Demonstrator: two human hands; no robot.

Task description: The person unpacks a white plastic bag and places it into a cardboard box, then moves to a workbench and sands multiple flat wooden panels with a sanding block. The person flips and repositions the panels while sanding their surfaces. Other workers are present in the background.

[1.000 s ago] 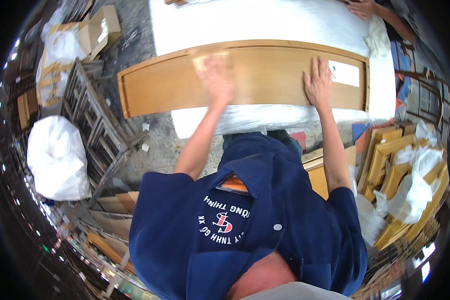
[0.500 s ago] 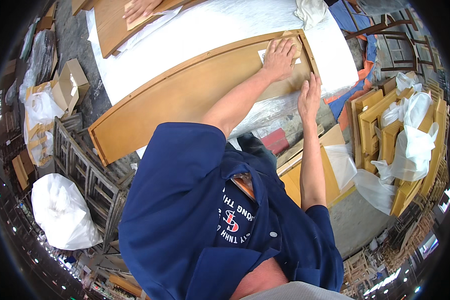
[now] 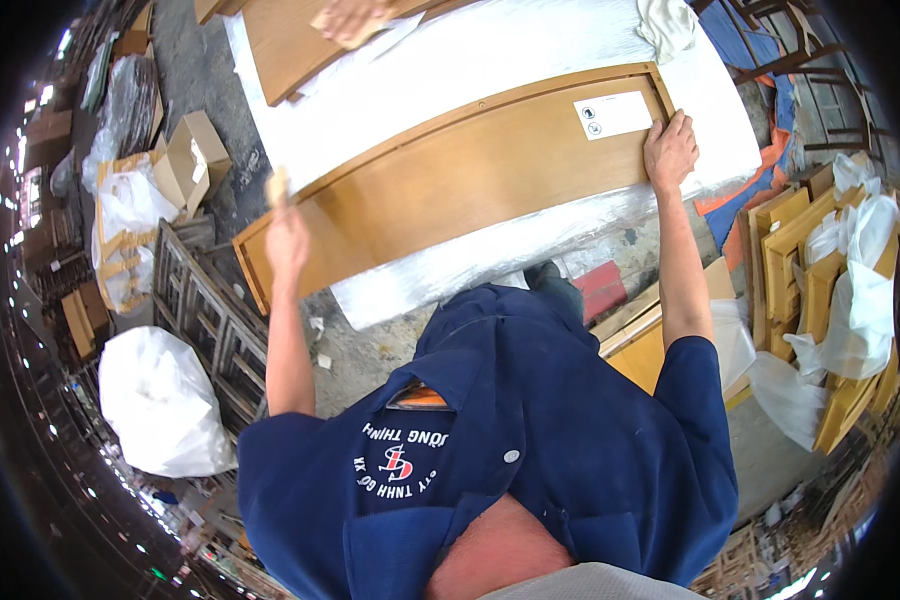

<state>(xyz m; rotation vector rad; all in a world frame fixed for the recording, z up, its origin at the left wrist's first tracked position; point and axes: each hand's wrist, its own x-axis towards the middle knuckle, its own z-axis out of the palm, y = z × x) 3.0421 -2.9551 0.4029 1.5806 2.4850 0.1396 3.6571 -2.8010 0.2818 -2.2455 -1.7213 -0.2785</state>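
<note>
A long brown wooden panel (image 3: 450, 165) with a raised rim lies slantwise on the white-wrapped table. Near its right end a white label (image 3: 611, 115) with round black symbols is stuck to it. Over the left end, my left hand (image 3: 287, 243) is closed around a small tan pad (image 3: 278, 187), blurred by motion; whether it is cloth or sandpaper I cannot tell. My right hand (image 3: 672, 152) grips the panel's right end rim, fingers over the outside and thumb toward the inner face.
Across the table a co-worker's hand (image 3: 350, 18) rests with a tan pad on another wooden panel (image 3: 290, 50). A white cloth (image 3: 667, 28) lies at the far right corner. Stacked wooden parts (image 3: 820, 270) stand right; a dark frame rack (image 3: 210, 295) and white bag (image 3: 160, 400) stand left.
My left hand has swept with the tan pad from the panel's right end to its left end, uncovering the label. My right hand now grips the right end. The view has shifted.
</note>
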